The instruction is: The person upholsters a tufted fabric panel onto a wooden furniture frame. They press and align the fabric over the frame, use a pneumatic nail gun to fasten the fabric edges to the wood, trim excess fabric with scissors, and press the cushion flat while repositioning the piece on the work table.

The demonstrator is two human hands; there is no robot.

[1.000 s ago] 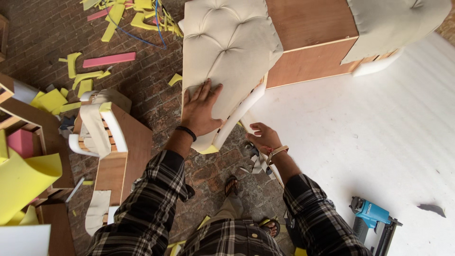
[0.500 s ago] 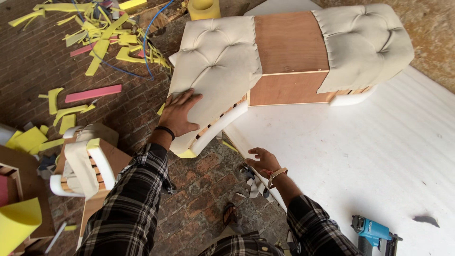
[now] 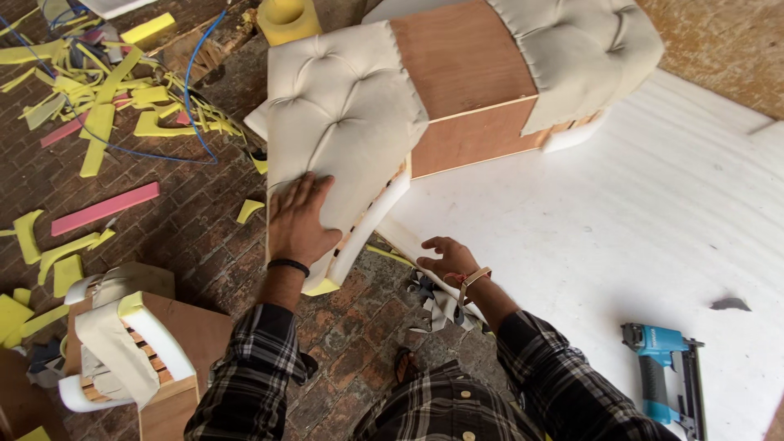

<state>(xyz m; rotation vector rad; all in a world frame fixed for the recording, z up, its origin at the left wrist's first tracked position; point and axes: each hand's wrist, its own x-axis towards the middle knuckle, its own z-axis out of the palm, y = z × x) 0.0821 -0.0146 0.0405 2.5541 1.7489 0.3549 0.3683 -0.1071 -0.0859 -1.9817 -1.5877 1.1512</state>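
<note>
- Tufted sofa frame (image 3: pixel 351 122): left hand (image 3: pixel 300 219) flat on padding, fingers spread, steadying.
- Right hand (image 3: pixel 447 260) open, nr foam sheet (image 3: pixel 621 245) edge, gripping nothing.
- Next likely needs staple gun (image 3: pixel 661 371).

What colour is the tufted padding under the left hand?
Cream, button-tufted padding under the left hand, seen in the head view.

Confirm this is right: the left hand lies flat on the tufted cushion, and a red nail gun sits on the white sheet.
Not quite. The head view shows the nail gun is blue, not red. The left hand does lie flat on the tufted cushion, and the gun does sit on the white sheet.
</note>
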